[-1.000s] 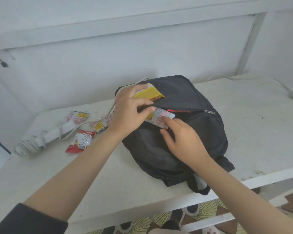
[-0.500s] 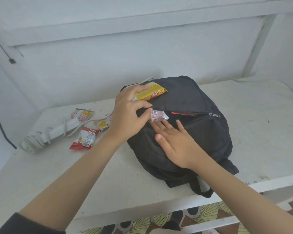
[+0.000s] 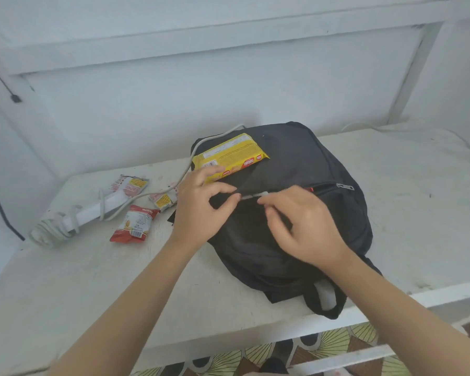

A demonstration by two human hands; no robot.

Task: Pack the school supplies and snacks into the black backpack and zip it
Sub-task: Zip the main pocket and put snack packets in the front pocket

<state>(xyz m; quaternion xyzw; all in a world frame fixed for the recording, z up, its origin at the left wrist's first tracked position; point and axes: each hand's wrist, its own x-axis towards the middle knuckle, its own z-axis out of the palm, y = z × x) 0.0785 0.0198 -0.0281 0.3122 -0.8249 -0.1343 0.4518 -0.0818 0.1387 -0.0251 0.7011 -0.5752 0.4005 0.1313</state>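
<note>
The backpack [image 3: 296, 240] lies on the table [image 3: 65, 280], near the middle, with the wall [image 3: 174, 104] behind it. A biscuit pack [image 3: 228, 156] lies on top of the backpack, at its far left side. A cord [image 3: 186, 166] runs from behind the backpack to a power strip [image 3: 92, 213] on the table, well to the left. Three snack packets [image 3: 133, 223] lie between the strip and the backpack: one by the strip's far end, one just beside the backpack, one nearer the front. A small packet [image 3: 255, 195] sticks out of the backpack's pocket, between the two hands. The left hand [image 3: 201, 210] pinches the pocket edge on its left. The right hand [image 3: 301, 223] is at its right end. The zipper pull [image 3: 345, 186] sits further right. A strap [image 3: 326, 297] hangs over the table's front edge.
</note>
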